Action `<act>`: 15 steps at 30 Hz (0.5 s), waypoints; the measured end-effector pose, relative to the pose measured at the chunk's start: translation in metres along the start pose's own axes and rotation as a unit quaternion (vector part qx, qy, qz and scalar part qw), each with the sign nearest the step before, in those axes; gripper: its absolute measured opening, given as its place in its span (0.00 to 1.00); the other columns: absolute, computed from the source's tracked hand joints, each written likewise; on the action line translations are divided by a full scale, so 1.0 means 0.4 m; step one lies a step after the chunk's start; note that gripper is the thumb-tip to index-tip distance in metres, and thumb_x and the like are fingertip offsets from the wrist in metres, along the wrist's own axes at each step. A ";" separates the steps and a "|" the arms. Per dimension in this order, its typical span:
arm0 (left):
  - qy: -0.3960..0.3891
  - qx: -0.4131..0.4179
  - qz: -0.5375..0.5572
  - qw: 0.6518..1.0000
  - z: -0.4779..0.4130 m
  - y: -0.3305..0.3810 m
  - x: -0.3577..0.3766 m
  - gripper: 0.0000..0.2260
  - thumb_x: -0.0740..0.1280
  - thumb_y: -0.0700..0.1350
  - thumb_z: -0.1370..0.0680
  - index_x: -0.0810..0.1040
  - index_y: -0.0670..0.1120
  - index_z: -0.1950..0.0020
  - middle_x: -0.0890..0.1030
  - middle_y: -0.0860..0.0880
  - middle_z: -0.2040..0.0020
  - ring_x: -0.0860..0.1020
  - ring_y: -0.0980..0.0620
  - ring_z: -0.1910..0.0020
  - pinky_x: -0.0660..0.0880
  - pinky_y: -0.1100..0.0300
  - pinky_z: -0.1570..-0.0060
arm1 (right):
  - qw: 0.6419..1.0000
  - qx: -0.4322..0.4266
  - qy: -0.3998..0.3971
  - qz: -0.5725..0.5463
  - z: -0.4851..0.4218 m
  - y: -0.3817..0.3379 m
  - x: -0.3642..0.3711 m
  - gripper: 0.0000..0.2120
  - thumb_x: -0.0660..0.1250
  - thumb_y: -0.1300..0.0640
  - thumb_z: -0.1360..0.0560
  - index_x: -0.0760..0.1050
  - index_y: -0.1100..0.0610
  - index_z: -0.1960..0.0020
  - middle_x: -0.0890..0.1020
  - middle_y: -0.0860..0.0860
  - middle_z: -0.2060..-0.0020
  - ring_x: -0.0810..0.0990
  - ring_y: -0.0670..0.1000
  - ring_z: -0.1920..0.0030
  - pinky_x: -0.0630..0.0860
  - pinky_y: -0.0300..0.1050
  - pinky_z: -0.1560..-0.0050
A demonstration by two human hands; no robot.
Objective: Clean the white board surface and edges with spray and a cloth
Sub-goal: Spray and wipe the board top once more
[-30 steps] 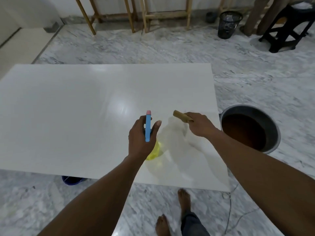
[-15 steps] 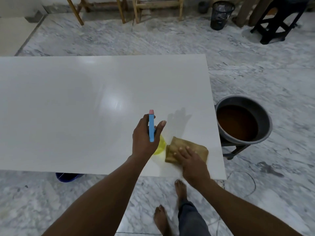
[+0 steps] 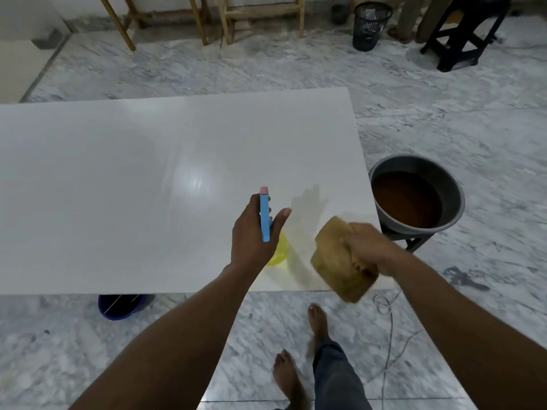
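Half a second back the cloth [image 3: 337, 261] lay flat on the white board [image 3: 133, 187] under a flat right palm; it is now off the surface, tilted on edge and motion-blurred at the board's near-right corner, partly overhanging the near edge. Reading: that wipe pass has ended, and the cloth is either being repositioned or taken to the edge, most of the surface still to do. Right hand [image 3: 367, 247]: fingers curled over the cloth's top side, gripping it; blur hides the thumb. Left hand [image 3: 251, 238]: wrapped round the neck of the spray bottle [image 3: 265, 214], thumb extended beside the blue head, nozzle pointing away over the board, bottle held just above the surface. Basin [image 3: 414, 164] of brown liquid stands just beside the board's right edge.
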State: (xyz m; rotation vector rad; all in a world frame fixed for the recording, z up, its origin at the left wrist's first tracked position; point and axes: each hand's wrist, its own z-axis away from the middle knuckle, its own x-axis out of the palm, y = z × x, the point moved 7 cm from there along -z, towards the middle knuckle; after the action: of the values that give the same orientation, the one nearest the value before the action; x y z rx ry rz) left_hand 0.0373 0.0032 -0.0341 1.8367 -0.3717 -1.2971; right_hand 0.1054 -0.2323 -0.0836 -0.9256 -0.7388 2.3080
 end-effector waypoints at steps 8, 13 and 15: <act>-0.014 -0.016 0.018 1.000 0.001 0.002 0.024 0.24 0.70 0.61 0.21 0.74 0.45 0.35 0.84 0.46 0.57 0.84 0.47 0.58 0.77 0.58 0.56 | 0.953 0.039 0.145 0.261 -0.114 -0.035 -0.052 0.20 0.58 0.62 0.24 0.63 0.59 0.32 0.74 0.57 0.44 0.76 0.57 0.51 0.68 0.43 0.66; -0.017 -0.007 0.013 1.000 -0.001 0.006 0.042 0.23 0.71 0.61 0.21 0.74 0.46 0.37 0.83 0.45 0.59 0.84 0.46 0.59 0.77 0.60 0.58 | 0.946 -0.025 0.049 0.318 -0.142 -0.019 0.158 0.31 0.59 0.44 0.26 0.61 0.55 0.27 0.71 0.56 0.33 0.73 0.57 0.37 0.73 0.48 0.44; -0.018 0.010 0.002 1.000 -0.003 0.006 0.043 0.22 0.72 0.60 0.21 0.74 0.45 0.39 0.82 0.45 0.60 0.83 0.45 0.60 0.81 0.55 0.57 | 0.946 -0.026 0.108 0.305 -0.121 -0.026 0.163 0.28 0.59 0.44 0.25 0.63 0.54 0.29 0.69 0.56 0.33 0.69 0.60 0.34 0.73 0.54 0.40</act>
State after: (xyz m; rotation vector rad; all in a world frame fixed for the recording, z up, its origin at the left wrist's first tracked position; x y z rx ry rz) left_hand 0.0460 -0.0089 -0.0431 1.8297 -0.4083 -1.3296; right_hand 0.1036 -0.1687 -0.1351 -1.5807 -0.4610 2.6406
